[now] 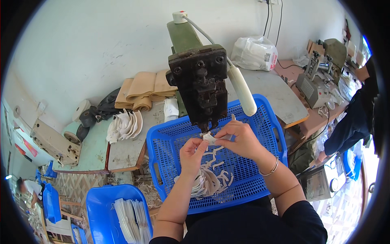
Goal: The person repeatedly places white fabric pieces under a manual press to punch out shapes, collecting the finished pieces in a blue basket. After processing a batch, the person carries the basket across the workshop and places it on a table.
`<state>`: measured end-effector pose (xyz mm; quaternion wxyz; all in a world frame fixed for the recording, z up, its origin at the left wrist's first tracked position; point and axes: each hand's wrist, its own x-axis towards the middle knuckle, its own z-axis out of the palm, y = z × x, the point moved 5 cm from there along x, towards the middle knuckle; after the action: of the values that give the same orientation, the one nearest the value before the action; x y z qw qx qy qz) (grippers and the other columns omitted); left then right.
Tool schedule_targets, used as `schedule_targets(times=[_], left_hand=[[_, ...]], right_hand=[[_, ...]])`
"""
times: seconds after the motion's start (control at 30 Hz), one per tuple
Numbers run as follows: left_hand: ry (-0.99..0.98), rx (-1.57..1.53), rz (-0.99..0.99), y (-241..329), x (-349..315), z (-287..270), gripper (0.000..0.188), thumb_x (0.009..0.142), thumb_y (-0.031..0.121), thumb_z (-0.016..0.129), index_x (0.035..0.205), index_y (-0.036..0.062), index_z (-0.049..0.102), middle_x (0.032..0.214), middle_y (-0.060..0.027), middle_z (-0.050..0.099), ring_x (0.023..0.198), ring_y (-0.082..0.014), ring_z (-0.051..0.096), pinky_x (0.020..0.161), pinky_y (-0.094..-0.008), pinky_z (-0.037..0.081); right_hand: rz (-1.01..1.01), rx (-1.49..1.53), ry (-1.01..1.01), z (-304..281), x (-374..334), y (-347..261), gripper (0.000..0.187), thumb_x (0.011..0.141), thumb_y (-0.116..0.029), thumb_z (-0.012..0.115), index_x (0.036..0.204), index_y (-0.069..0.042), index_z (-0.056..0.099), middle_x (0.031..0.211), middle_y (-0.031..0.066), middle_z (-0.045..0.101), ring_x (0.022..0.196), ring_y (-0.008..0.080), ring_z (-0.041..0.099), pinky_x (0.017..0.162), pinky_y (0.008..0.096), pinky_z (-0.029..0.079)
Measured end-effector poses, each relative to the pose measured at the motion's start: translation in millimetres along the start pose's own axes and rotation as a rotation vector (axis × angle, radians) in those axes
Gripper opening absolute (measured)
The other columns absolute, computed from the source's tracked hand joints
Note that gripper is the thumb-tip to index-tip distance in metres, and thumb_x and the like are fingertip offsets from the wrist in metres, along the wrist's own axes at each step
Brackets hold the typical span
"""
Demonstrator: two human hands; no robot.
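Both my hands are at the black head of a green machine [199, 81], over a blue slotted basket [260, 179]. Between them is a small white flat piece [209, 138], its far edge right under the machine's narrow tip. My left hand [191, 156] pinches its left end with thumb and finger. With fingers closed, my right hand [242, 139] grips the right end; a bracelet circles that wrist. Below my hands, a fanned pile of white curved pieces [205, 184] and several thin white strips [219, 164] lie in the basket. The machine's pale handle [243, 91] hangs beside my right hand.
At the left stands a blue tub [97, 203] with stacked white pieces. On the bench lie more white pieces [125, 126], tan folded sheets [144, 89] and dark rolls. A white plastic bag [255, 53] sits behind. Another person's dark sleeve [349, 122] shows at right, near another machine.
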<state>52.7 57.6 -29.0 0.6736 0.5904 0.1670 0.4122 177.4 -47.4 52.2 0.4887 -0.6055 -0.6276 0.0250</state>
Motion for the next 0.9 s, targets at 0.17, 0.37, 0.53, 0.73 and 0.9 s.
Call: schedule_targets(times=[0.17, 0.37, 0.53, 0.73, 0.9], left_hand=[[-0.019, -0.065, -0.030, -6.6, -1.5, 2.5, 0.008, 0.081, 0.009, 0.065, 0.081, 0.0033, 0.060, 0.075, 0.0037, 0.056, 0.069, -0.0035, 0.045, 0.064, -0.0189, 0.035], [-0.036, -0.090, -0.003, -12.9, -0.7, 7.4, 0.007, 0.081, 0.009, 0.065, 0.083, 0.0033, 0.060, 0.075, 0.0044, 0.056, 0.068, -0.0026, 0.044, 0.062, -0.0184, 0.034], [0.000, -0.042, -0.001, -11.9, -1.6, 9.0, 0.007, 0.081, 0.006, 0.063, 0.084, 0.0018, 0.059, 0.079, 0.0016, 0.058, 0.072, -0.0040, 0.048, 0.065, -0.0179, 0.037], [-0.067, 0.028, 0.128, -9.8, -11.9, -3.5, 0.012, 0.082, -0.002, 0.058, 0.094, -0.0009, 0.056, 0.088, -0.0049, 0.060, 0.080, -0.0087, 0.056, 0.075, -0.0213, 0.043], [-0.179, -0.138, -0.006, -33.1, -24.5, -36.9, 0.017, 0.084, -0.001, 0.053, 0.101, 0.0002, 0.053, 0.093, -0.0084, 0.061, 0.084, -0.0150, 0.059, 0.080, -0.0269, 0.046]], right_hand=[[-0.083, -0.072, -0.070, -10.6, 15.3, -8.0, 0.012, 0.062, -0.008, 0.072, 0.070, -0.005, 0.064, 0.069, 0.0051, 0.062, 0.070, 0.0214, 0.058, 0.073, 0.0330, 0.045], [-0.033, -0.092, -0.222, -12.9, 27.8, 2.3, 0.012, 0.063, -0.015, 0.074, 0.071, -0.010, 0.067, 0.075, -0.0003, 0.061, 0.087, 0.0187, 0.054, 0.090, 0.0329, 0.033], [0.068, -0.099, -0.292, -9.2, 33.2, 12.6, 0.014, 0.062, -0.018, 0.076, 0.068, -0.009, 0.067, 0.088, 0.0022, 0.060, 0.095, 0.0207, 0.051, 0.094, 0.0351, 0.031], [-0.105, -0.036, -0.136, -13.3, 24.7, 11.7, 0.037, 0.064, -0.020, 0.076, 0.095, -0.006, 0.064, 0.087, 0.0075, 0.057, 0.092, 0.0241, 0.052, 0.086, 0.0363, 0.041], [0.263, 0.603, -0.086, 2.8, -26.6, 66.1, 0.063, 0.070, -0.020, 0.074, 0.122, -0.002, 0.042, 0.106, 0.0082, 0.058, 0.106, 0.0198, 0.048, 0.087, 0.0339, 0.042]])
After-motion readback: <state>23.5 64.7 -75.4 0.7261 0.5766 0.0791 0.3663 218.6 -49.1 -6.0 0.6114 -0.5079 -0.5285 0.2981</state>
